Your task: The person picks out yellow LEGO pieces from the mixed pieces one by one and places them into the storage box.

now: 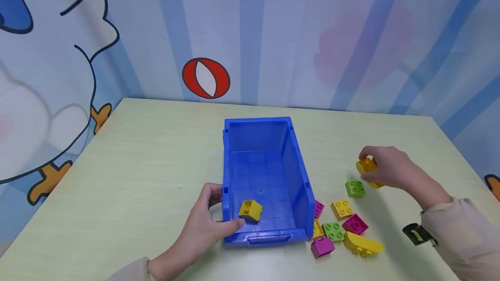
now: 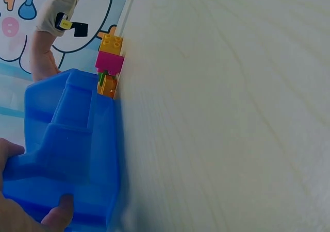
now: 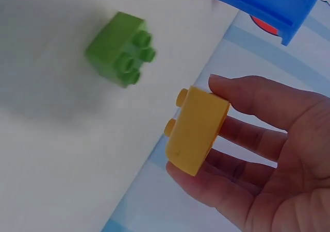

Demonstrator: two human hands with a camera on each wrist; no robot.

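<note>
A blue plastic bin stands on the table, with one yellow toy brick inside near its front. My left hand grips the bin's left wall close to the front corner, thumb over the rim. Above the table to the right of the bin, my right hand pinches another yellow toy brick between thumb and fingertips; this one has a rounded end and studs on one side. Just below it lies a green brick, apart from the hand.
Right of the bin lie several loose bricks: yellow, magenta, green, another magenta and a curved yellow one. The bin wall partly hides some. A printed cloth backdrop rises behind the pale table.
</note>
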